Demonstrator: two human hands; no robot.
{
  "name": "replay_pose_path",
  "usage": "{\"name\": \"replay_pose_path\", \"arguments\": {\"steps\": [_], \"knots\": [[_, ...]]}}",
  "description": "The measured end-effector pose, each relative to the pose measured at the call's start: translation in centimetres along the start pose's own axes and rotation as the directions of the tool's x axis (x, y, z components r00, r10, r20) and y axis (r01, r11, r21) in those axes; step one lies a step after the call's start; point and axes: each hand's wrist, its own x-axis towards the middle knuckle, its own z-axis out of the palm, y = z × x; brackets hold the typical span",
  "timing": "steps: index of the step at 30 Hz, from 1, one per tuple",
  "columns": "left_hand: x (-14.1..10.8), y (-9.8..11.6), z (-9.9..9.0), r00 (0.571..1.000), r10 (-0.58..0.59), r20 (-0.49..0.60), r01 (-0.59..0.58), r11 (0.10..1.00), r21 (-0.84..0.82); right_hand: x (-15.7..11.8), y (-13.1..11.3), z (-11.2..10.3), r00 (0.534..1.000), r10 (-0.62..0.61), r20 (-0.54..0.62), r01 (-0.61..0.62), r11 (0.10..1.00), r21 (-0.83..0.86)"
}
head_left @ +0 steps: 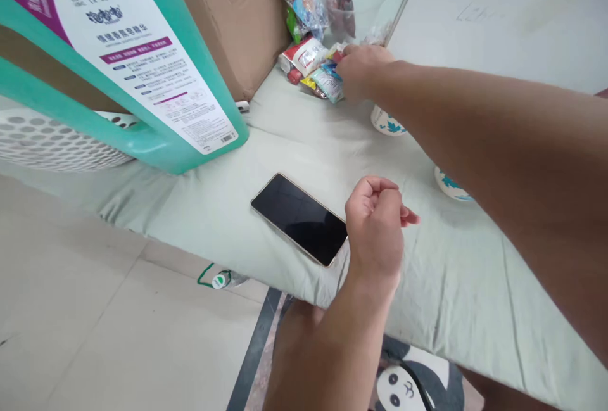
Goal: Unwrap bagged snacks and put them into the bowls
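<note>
My right hand [363,70] reaches to the far side of the cloth-covered table, at a heap of small snack packets [327,80]. Its fingers are bent and closed against the heap, and their tips are hidden, so what they hold cannot be made out. Beside it, a white and red packet [308,55] lies on the near edge of the heap. My left hand [377,221] is loosely curled above the table with nothing visible in it. Right by that hand lies a black-screened phone [301,218], flat on the cloth.
A large green detergent jug [209,126] stands at left, before a cardboard box [232,18] and a white perforated basket [52,142]. Behind the packets is a clear plastic tub [368,9]. Two round white items with blue leaves [387,123] [451,186] sit partly under my right arm.
</note>
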Motion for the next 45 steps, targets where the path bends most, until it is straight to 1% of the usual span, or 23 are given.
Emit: {"name": "replay_pose_path", "arguments": {"steps": [4,9,12,14,15,17,18,19,20,22,23,24,26,28,29,31,33,35,38,40,42,43,45], "knots": [[-0.7,-0.2,0.3,0.999,0.04,-0.011,-0.041,0.999,-0.03,-1.3,0.2,-0.1,0.996,0.009,-0.09,-0.005,0.999,0.044],[-0.8,-0.7,0.4,0.997,0.078,0.003,-0.078,0.996,-0.04,-4.6,0.5,-2.5,0.984,-0.044,-0.175,0.06,0.995,0.086],[-0.4,-0.5,0.2,0.997,0.076,-0.008,-0.076,0.995,-0.066,-8.7,0.6,-3.6,0.965,-0.083,-0.25,0.111,0.989,0.099],[-0.2,0.0,-0.1,0.999,0.047,-0.018,-0.049,0.991,-0.123,-13.3,0.7,-2.9,0.928,-0.094,-0.361,0.142,0.984,0.11],[-0.2,0.3,-0.3,1.0,0.014,-0.01,-0.016,0.987,-0.159,-16.0,0.8,-2.0,0.866,-0.094,-0.491,0.176,0.977,0.123],[-0.3,0.8,-0.7,0.995,-0.051,0.084,0.066,0.98,-0.189,-22.2,0.8,1.0,0.666,-0.125,-0.736,0.313,0.942,0.123],[-0.4,0.9,-0.8,0.98,-0.086,0.177,0.116,0.979,-0.168,-25.4,0.7,2.8,0.566,-0.148,-0.811,0.391,0.914,0.105],[-0.7,0.9,-0.9,0.95,-0.122,0.286,0.165,0.977,-0.131,-28.5,0.6,4.8,0.542,-0.102,-0.834,0.415,0.896,0.16],[-1.0,0.6,-0.9,0.906,-0.16,0.392,0.205,0.976,-0.075,-31.3,0.4,6.8,0.528,-0.069,-0.847,0.453,0.866,0.213],[-1.6,-0.4,-0.6,0.804,-0.24,0.544,0.234,0.969,0.081,-36.1,-0.1,10.2,0.58,-0.011,-0.815,0.443,0.844,0.303],[-1.9,-1.2,-0.4,0.763,-0.28,0.583,0.222,0.96,0.171,-38.0,-0.3,11.6,0.592,0.013,-0.806,0.42,0.848,0.322],[-2.1,-2.1,-0.2,0.736,-0.316,0.599,0.195,0.946,0.259,-39.6,-0.3,12.7,0.607,0.044,-0.793,0.384,0.858,0.342],[-2.5,-4.1,0.4,0.704,-0.367,0.608,0.12,0.905,0.408,-42.0,0.0,14.1,0.621,0.106,-0.777,0.307,0.879,0.365],[-2.5,-5.9,0.9,0.682,-0.381,0.625,0.028,0.867,0.498,-43.9,0.8,14.8,0.625,0.158,-0.765,0.241,0.892,0.381],[-2.3,-6.8,1.1,0.672,-0.37,0.641,-0.035,0.849,0.527,-44.7,1.2,15.0,0.629,0.175,-0.758,0.215,0.898,0.385],[-2.0,-8.2,1.7,0.676,-0.302,0.672,-0.2,0.803,0.561,-46.2,2.1,15.3,0.647,0.197,-0.737,0.166,0.907,0.388],[-1.7,-9.2,2.2,0.671,-0.221,0.708,-0.399,0.697,0.596,-47.5,2.7,15.7,0.674,0.215,-0.707,0.116,0.914,0.389],[-1.6,-10.2,2.6,0.63,-0.172,0.757,-0.566,0.566,0.6,-48.6,3.2,16.2,0.703,0.231,-0.672,0.077,0.916,0.395],[-1.6,-11.3,3.0,0.58,-0.155,0.8,-0.69,0.427,0.584,-50.0,4.5,16.7,0.74,0.275,-0.614,0.058,0.883,0.466],[-1.8,-11.8,3.2,0.575,-0.168,0.801,-0.719,0.363,0.592,-50.8,6.1,17.0,0.728,0.364,-0.581,0.022,0.835,0.55],[-2.0,-12.0,3.3,0.56,-0.188,0.807,-0.749,0.302,0.59,-51.5,8.4,17.8,0.684,0.486,-0.544,-0.069,0.786,0.615],[-2.1,-11.9,3.4,0.543,-0.203,0.815,-0.766,0.279,0.58,-51.8,9.7,18.3,0.657,0.541,-0.525,-0.129,0.767,0.629],[-2.3,-11.6,3.4,0.503,-0.244,0.829,-0.796,0.243,0.554,-52.1,12.3,19.9,0.627,0.621,-0.47,-0.263,0.737,0.623]]}}
